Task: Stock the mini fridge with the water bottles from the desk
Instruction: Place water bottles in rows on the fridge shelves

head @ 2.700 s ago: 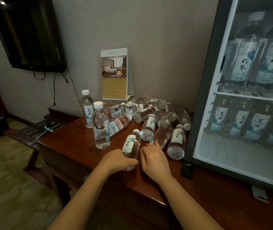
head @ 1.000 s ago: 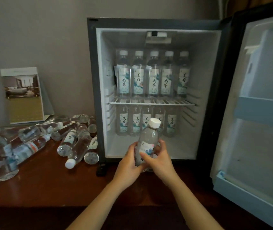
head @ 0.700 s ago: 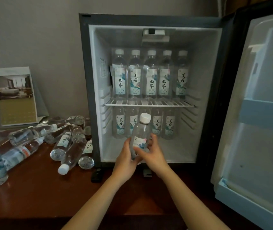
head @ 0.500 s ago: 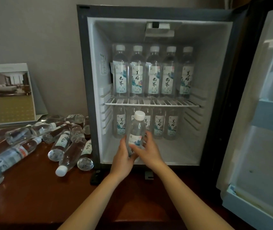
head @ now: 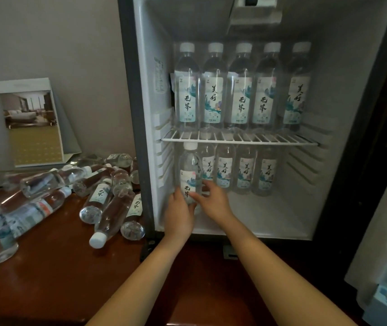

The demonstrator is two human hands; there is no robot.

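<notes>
Clear plastic water bottle (head: 189,170) is held upright at the left of the mini fridge's (head: 342,102) lower compartment, just under the wire shelf (head: 239,138). The left hand (head: 178,212) wraps its lower part; the right hand (head: 213,201) pinches it from the other side. Four bottles (head: 225,170) stand to its right, five bottles (head: 239,90) stand above, and a heap of bottles (head: 107,198) too overlapped to count lies on the desk (head: 46,274).

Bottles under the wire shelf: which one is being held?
The leftmost bottle, by the left wall of the fridge. The left hand and right hand both grip its lower part; the other four bottles stand ungripped in a row to its right.
</notes>
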